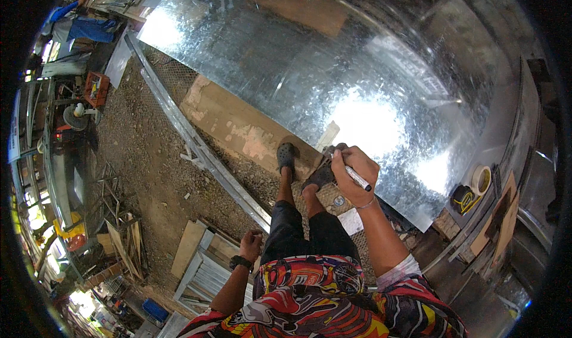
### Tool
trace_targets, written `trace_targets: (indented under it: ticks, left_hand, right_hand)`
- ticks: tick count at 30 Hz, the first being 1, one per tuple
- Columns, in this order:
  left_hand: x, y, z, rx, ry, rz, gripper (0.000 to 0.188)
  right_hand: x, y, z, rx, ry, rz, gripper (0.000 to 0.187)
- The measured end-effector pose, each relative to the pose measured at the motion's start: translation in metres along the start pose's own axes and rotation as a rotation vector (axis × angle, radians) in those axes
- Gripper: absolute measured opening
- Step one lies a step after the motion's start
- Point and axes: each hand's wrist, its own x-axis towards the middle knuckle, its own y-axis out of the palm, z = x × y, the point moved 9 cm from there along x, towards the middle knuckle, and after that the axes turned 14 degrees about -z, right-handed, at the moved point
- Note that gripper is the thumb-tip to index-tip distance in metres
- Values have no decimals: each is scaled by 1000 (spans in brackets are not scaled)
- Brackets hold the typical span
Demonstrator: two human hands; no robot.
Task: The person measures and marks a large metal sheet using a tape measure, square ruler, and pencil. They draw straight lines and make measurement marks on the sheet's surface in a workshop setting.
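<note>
Right hand [359, 168] has a white-bodied marker pen [358, 180] pinched in its fingers, right over the near edge of a galvanized steel sheet [286, 70]. Left hand [250, 247] hangs by the thigh, fingers loosely curled; looks like nothing's in it, but I can't tell how tightly it's closed. My worry is that edge: bare sheet metal could nick a wrist if the arm slides along it. Slick surface could make the pen skid, and the glare could hide a line. Tape measure [462, 199] sits just beside a tape roll [481, 180], so a careless elbow might knock both. Long metal rail [190, 138] on the ground = trip hazard. Containers: blue crate [155, 310], contents unclear; farther off, an orange-red crate [96, 89], stuff inside too small to identify.
</note>
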Motion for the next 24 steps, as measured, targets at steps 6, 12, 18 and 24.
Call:
trace_targets:
  ticks: [6,12,18,24]
  left_hand:
    - [-4,-2,-6,21,-44,-30,26]
    - [6,-1,14,-11,29,-46,26]
    - [-3,-2,-14,54,1,-16,26]
    - [-6,-2,-28,49,28,-4,25]
  right_hand:
    - [0,0,-1,68,1,-11,14]
    - [4,-5,8,36,-75,-55,18]
    - [0,2,-1,-62,23,79,17]
    - [0,2,4,-48,-86,40,16]
